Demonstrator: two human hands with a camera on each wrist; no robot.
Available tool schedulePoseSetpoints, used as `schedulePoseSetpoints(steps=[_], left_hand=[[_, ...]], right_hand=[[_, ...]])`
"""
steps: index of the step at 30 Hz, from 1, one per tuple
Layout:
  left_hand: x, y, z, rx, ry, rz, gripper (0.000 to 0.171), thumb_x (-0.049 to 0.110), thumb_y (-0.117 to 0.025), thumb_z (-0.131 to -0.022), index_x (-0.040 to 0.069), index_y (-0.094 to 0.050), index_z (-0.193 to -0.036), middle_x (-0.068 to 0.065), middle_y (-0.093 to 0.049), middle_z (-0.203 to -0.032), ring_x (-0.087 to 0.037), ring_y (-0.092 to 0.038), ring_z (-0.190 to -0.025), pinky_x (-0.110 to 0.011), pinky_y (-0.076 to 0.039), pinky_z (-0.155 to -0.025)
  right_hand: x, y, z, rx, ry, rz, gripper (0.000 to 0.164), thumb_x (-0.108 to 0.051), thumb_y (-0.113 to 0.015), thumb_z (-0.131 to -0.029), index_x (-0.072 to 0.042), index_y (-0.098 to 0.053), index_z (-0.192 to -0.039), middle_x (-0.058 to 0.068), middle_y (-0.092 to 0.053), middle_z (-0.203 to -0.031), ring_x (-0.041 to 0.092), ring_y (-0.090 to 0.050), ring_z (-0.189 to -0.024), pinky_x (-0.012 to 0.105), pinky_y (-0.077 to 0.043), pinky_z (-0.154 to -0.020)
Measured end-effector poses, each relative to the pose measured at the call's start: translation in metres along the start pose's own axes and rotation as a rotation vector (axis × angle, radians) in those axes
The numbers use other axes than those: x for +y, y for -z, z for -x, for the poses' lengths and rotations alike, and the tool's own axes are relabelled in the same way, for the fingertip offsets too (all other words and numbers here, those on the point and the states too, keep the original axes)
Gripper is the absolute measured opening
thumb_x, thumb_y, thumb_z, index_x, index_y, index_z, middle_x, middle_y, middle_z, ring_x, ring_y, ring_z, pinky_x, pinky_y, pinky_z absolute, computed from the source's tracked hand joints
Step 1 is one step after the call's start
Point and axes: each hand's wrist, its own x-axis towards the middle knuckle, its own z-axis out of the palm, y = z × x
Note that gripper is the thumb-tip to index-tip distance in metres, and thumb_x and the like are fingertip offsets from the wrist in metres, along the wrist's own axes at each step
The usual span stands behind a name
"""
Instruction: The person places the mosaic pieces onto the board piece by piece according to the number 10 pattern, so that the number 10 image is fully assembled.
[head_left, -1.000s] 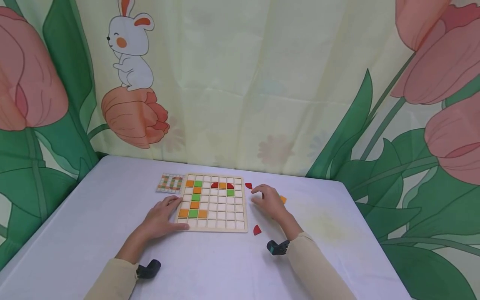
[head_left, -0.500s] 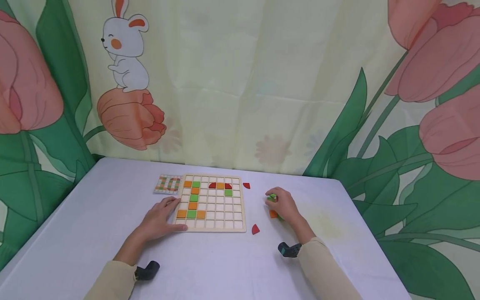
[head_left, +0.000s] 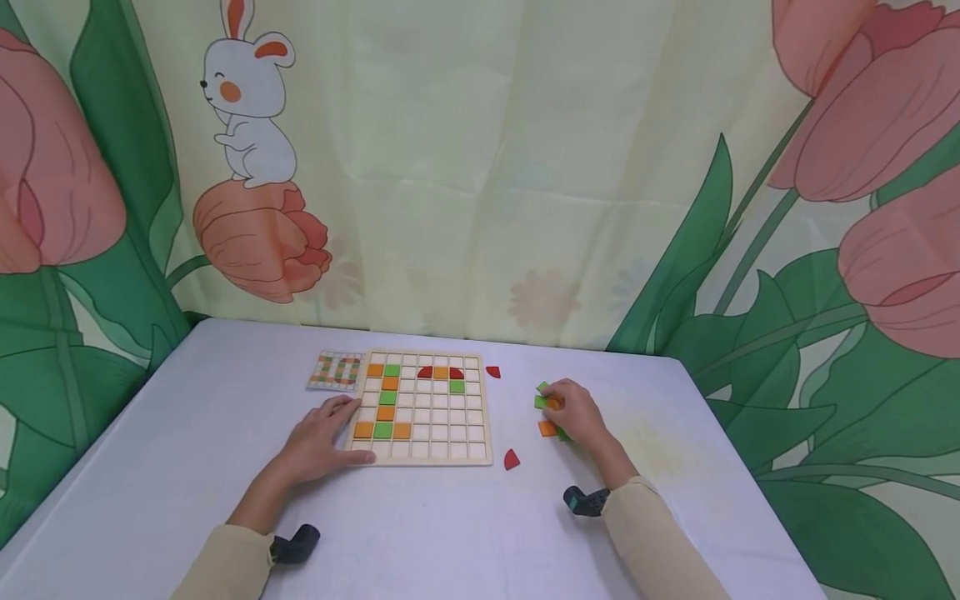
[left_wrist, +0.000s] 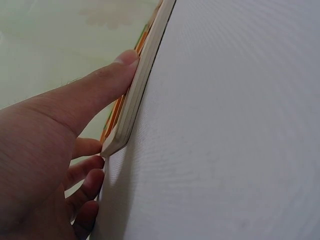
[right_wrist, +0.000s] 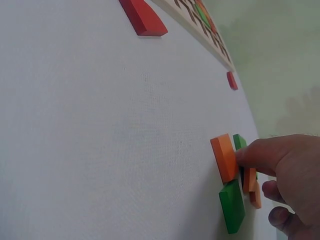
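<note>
The left hand (head_left: 318,437), fingers relaxed, rested on the pale wooden grid board (head_left: 442,418), likely steadying it; the right hand (head_left: 582,417), fingers bent, was among square orange and green tiles (head_left: 547,428), seemingly grouped for reach beside it; any pinch was unclear.

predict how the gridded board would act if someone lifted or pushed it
The gridded board looks stiff, judging by its thick, straight edge. Lying flat and broad on the white tablecloth, it would probably slide rather than tip. If tilted, the coloured pieces in its cells might slip out, since nothing covers them.
</note>
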Motion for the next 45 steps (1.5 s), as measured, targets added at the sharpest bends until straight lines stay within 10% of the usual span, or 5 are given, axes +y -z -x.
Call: schedulePoseSetpoints(steps=[27, 45], left_hand=[[0.003, 0.000, 0.003, 0.002, -0.006, -0.002, 0.104, 0.060, -0.078, -0.069, 0.010, -0.035, -0.150, -0.018, -0.033, -0.152, -0.041, -0.037, -0.131, -0.064, -0.035, -0.102], [0.003, 0.001, 0.003, -0.007, 0.013, 0.001, 0.105, 0.061, -0.078, -0.068, 0.011, -0.035, -0.150, -0.016, -0.033, -0.152, -0.039, -0.038, -0.130, -0.062, -0.036, -0.102]], right_hand=[[-0.009, -0.011, -0.004, 0.004, 0.060, -0.022, 0.027, -0.017, -0.076, -0.083, -0.012, -0.072, -0.110, 0.006, -0.067, -0.107, 0.020, -0.056, -0.094, 0.032, -0.055, -0.081], [-0.056, -0.030, -0.009, -0.027, 0.155, -0.028, 0.021, -0.020, -0.074, -0.085, -0.020, -0.074, -0.106, -0.004, -0.069, -0.106, 0.014, -0.055, -0.094, 0.030, -0.051, -0.080]])
